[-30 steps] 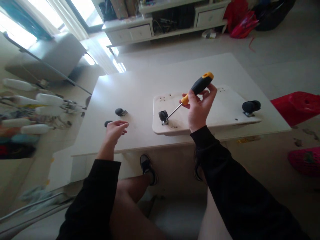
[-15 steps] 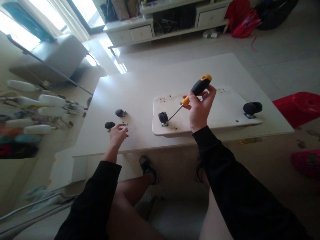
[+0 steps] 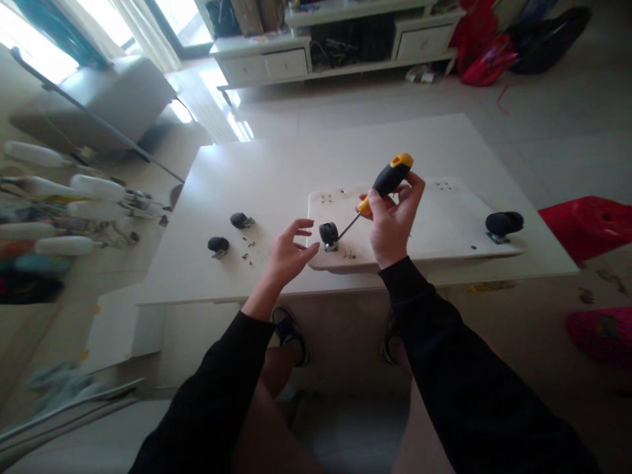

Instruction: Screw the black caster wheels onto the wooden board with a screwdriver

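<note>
Head camera: what lies farthest left on the table?

Two loose black swivel casters with silver metal plates, one [image 3: 218, 245] a little below the other [image 3: 240, 220], on the glossy white rectangular table [image 3: 276, 171], left of the frame's centre.

And next to them?

A few small dark metal screws [image 3: 251, 244], scattered on the tabletop just right of the casters.

Then the left hand [image 3: 291, 253]?

Near the middle of the frame, fingers spread and nothing visible in its grasp. Its thumb points at the upright black caster with a silver base [image 3: 328, 232], just beside it; I cannot tell whether they touch.

Where is that caster standing?

On the left end of the white board with rounded corners [image 3: 429, 230], which lies on the table right of centre. Small holes dot its upper corners.

What does the right hand [image 3: 392, 227] have?

It grips the black-and-yellow screwdriver [image 3: 390, 178], right of centre. The tool slants, handle up and to the right, metal shaft down towards the caster's base; whether its tip meets a screw, I cannot tell.

Farther right?

Another black double-wheeled caster [image 3: 503, 224] at the board's right end, then a bright red plastic object [image 3: 585, 224] by the frame's right edge, beyond the table.
</note>
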Demonstrator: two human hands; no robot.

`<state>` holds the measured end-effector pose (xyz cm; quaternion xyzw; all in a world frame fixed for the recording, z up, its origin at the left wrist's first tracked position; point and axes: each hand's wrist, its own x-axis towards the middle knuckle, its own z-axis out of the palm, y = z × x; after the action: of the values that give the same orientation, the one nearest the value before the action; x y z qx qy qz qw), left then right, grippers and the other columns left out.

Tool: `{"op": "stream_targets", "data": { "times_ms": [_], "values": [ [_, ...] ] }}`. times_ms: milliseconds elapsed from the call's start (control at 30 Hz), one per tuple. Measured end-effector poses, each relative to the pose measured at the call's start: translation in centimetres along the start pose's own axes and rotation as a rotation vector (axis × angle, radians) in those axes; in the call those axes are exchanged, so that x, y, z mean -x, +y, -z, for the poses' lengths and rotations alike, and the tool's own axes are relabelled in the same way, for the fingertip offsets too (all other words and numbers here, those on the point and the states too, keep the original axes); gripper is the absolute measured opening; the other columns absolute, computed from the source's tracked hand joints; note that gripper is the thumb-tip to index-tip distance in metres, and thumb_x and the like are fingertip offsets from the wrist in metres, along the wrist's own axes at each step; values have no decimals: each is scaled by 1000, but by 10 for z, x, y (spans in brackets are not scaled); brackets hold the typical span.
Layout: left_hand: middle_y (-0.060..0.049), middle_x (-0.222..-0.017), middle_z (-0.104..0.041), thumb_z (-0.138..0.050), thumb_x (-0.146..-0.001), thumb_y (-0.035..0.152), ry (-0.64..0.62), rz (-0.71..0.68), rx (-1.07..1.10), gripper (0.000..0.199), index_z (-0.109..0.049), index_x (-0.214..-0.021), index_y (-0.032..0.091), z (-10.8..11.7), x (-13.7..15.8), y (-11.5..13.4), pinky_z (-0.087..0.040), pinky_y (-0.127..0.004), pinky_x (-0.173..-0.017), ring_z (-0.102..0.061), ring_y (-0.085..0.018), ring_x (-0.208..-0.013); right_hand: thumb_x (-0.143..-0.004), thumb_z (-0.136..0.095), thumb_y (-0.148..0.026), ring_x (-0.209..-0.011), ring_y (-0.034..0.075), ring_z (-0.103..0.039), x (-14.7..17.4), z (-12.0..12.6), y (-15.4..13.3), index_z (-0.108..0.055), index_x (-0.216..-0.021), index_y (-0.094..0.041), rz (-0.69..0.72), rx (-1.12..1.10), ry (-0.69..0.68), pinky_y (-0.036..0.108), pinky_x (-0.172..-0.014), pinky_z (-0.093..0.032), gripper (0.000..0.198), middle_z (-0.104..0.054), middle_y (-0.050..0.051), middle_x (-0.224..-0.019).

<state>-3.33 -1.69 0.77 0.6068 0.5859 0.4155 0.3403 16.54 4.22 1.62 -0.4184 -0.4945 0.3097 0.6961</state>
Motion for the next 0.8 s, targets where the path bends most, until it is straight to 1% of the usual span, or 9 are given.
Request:
{"op": "stream_targets", "data": {
  "times_ms": [67,133,233,333,433,567,667,800],
  "values": [
    [-12,-139,-71,-78,-78,25,-41,-2,13,49,-68,-126,21,-6,-1,0,-58,-27,-73,-70,-24,-119,-95,-61,-39,-88,13,-72,3,-2,0,-38,-139,-37,12,5,-17,30,-68,-64,50,-51,4,-125],
    [-12,-139,-71,-79,-79,24,-71,-2,18,50,-68,-128,22,-9,-3,0,-58,-29,-77,-70,-24,-121,-95,-61,-38,-89,14,-72,5,-4,-2,-38,-140,-37,24,12,-35,31,-70,-64,50,-51,4,-124],
    [-11,-130,-75,-78,-80,22,-85,-8,16,46,-68,-125,21,-11,-5,0,-58,-30,-78,-72,-23,-114,-95,-62,-36,-90,14,-72,8,-6,-5,-38,-138,-38,39,16,-56,32,-71,-64,49,-51,4,-125],
    [-9,-122,-74,-79,-77,18,-51,-29,-5,45,-68,-121,20,-11,-5,0,-58,-29,-75,-71,-20,-106,-94,-64,-33,-88,14,-73,10,-8,-8,-39,-134,-38,51,-3,-49,33,-71,-64,48,-50,3,-124],
    [-7,-111,-70,-79,-75,15,-15,-49,-49,47,-70,-121,21,-12,-5,0,-56,-27,-71,-69,-18,-99,-93,-64,-31,-88,14,-73,12,-8,-9,-39,-134,-38,55,-18,-48,34,-73,-65,49,-50,3,-125],
    [-4,-102,-63,-79,-74,13,-23,-55,-76,48,-73,-121,21,-12,-5,0,-56,-27,-71,-65,-16,-91,-93,-64,-31,-92,15,-74,13,-6,-9,-38,-135,-38,39,-20,-62,35,-76,-65,50,-50,5,-130],
    [-4,-103,-62,-81,-72,14,-34,-38,-72,43,-75,-114,21,-12,-7,-1,-54,-26,-68,-65,-17,-93,-95,-62,-33,-93,17,-75,13,-5,-8,-39,-138,-38,7,-15,-109,36,-78,-65,49,-54,5,-130],
    [-6,-111,-64,-84,-71,19,-41,-9,-52,39,-71,-107,19,-12,-10,-1,-53,-27,-68,-66,-19,-99,-97,-59,-34,-99,19,-76,10,-2,-5,-42,-143,-36,-27,-16,-169,37,-84,-66,49,-62,6,-123]
  ]
}}
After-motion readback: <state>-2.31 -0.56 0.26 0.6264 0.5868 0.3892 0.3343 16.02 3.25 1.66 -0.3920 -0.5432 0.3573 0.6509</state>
